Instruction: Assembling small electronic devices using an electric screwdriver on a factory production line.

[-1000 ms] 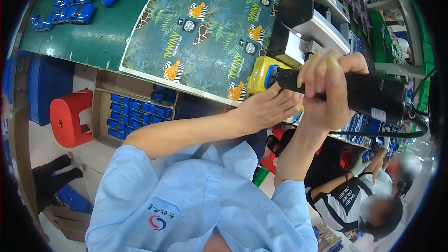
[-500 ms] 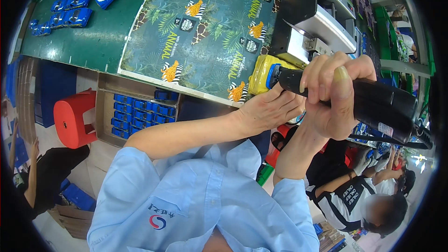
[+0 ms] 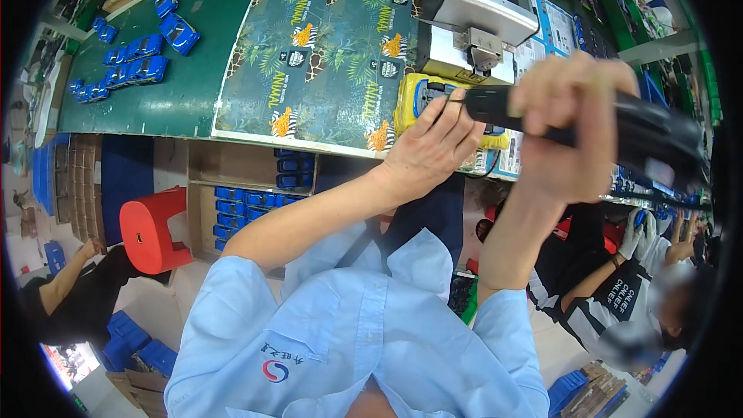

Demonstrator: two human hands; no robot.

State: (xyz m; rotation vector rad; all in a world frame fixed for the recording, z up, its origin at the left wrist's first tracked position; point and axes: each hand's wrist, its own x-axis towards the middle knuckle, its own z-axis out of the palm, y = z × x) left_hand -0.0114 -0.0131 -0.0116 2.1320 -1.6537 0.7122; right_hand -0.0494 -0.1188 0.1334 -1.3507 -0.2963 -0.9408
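A blue toy car (image 3: pixel 427 93) lies underside up in a padded yellow holder (image 3: pixel 405 108) at the front edge of the table. My left hand (image 3: pixel 435 143) is closed over the car, fingers bent together at the driver tip; its fingertips are partly hidden. In my right hand (image 3: pixel 569 120), blurred by motion, is a black electric screwdriver (image 3: pixel 658 135), held level with its nose pointing left at the car. The screwdriver's cord trails off at the right.
A metal screw feeder (image 3: pixel 484 54) stands just behind the holder. Several blue cars (image 3: pixel 147 70) sit on the green table (image 3: pixel 193 93) at left, beside an animal-print sheet (image 3: pixel 325 108). Below are a box of cars (image 3: pixel 203 209) and a red stool (image 3: pixel 147 232). Co-workers sit on both sides.
The view has shifted, showing more of the feeder and the holder. My left hand has moved up over the car, while the screwdriver stays in my right hand with its nose at the car.
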